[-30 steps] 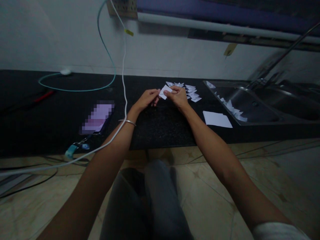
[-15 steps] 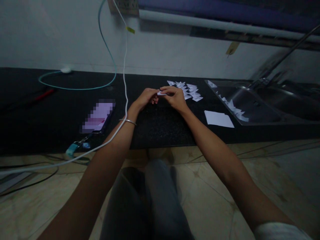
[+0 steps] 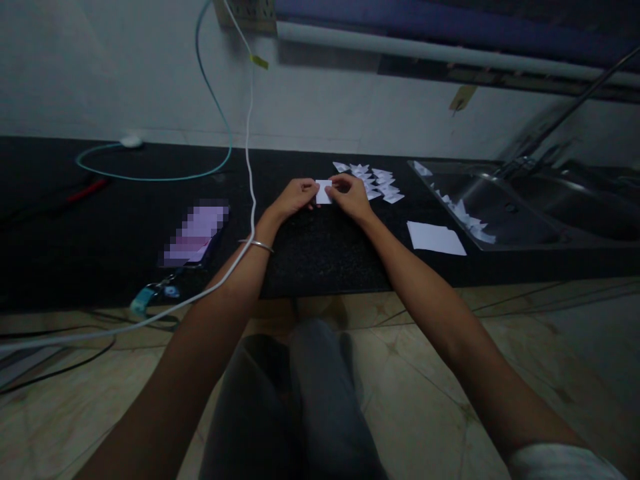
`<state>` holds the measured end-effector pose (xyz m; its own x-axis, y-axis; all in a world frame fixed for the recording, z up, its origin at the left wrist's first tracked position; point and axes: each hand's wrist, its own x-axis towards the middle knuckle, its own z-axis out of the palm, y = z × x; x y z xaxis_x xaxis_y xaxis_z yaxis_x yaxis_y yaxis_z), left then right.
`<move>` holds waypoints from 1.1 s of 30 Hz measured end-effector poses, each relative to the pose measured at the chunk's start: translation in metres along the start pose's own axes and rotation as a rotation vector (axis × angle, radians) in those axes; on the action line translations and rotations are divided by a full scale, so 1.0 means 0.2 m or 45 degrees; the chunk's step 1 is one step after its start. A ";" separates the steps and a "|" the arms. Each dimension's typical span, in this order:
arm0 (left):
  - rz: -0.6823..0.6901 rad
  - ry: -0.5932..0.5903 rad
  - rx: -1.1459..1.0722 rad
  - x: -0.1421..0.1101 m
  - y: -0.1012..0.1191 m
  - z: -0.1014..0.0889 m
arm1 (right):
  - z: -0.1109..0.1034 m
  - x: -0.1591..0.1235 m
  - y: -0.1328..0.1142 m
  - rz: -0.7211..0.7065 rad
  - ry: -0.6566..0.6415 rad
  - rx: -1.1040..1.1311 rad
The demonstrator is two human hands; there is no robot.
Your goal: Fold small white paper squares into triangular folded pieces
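Observation:
A small white piece of paper (image 3: 323,191), roughly square, is held up between both hands above the black counter (image 3: 330,267). My left hand (image 3: 297,196) pinches its left edge, thumb in front. At the right edge, my right hand (image 3: 352,196) grips the same piece between thumb and fingers. Just beyond the right hand lie several small folded paper pieces (image 3: 383,183) with pointed tips, set in rows. A stack of flat white paper (image 3: 436,238) rests to the right, near the sink. The fingers behind the held paper are partly hidden.
More folded pieces (image 3: 467,215) line the rim of the steel sink (image 3: 530,207). At left lies a phone (image 3: 197,233) with a keyring strap (image 3: 143,300). A white cable (image 3: 250,173) hangs across my left forearm; a teal cable (image 3: 165,178) loops behind.
The paper has turned from nearly edge-on to showing its flat square face. Both hands have shifted their fingers around it, with thumbs now in front.

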<state>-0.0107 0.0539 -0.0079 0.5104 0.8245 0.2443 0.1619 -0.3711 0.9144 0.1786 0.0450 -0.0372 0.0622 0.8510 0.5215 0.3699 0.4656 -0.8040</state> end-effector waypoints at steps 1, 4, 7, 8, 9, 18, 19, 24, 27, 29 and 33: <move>0.006 -0.017 -0.007 0.00 0.00 0.00 | 0.00 0.00 0.00 0.004 0.013 0.001; -0.003 -0.050 -0.031 0.00 0.00 0.00 | 0.00 -0.01 -0.03 -0.011 0.058 -0.008; -0.061 -0.042 -0.052 0.00 0.01 0.00 | 0.00 -0.02 -0.07 -0.070 0.065 -0.067; -0.077 -0.036 -0.061 0.00 0.01 0.00 | 0.00 -0.03 -0.08 -0.096 0.063 -0.101; -0.089 -0.029 -0.072 0.00 0.02 0.00 | -0.01 -0.03 -0.10 -0.122 0.060 -0.141; -0.129 0.069 -0.146 -0.02 0.05 0.00 | -0.02 -0.06 -0.13 -0.413 -0.027 -0.439; -0.130 0.083 -0.154 -0.02 0.06 0.00 | -0.02 -0.05 -0.12 -0.441 -0.045 -0.458; -0.130 0.143 -0.154 -0.03 0.08 0.01 | -0.02 -0.03 -0.09 -0.569 -0.138 -0.546; -0.113 0.154 -0.131 -0.03 0.09 0.01 | -0.02 -0.04 -0.10 -0.616 -0.181 -0.587; -0.121 0.149 -0.109 -0.03 0.09 0.01 | -0.02 -0.04 -0.11 -0.621 -0.214 -0.614; -0.142 0.101 -0.078 -0.03 0.07 0.00 | -0.02 -0.06 -0.14 -0.602 -0.284 -0.666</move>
<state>-0.0110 0.0436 0.0030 0.4237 0.8910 0.1628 0.1606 -0.2508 0.9546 0.1707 0.0207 -0.0203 -0.3826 0.6435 0.6630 0.7077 0.6654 -0.2374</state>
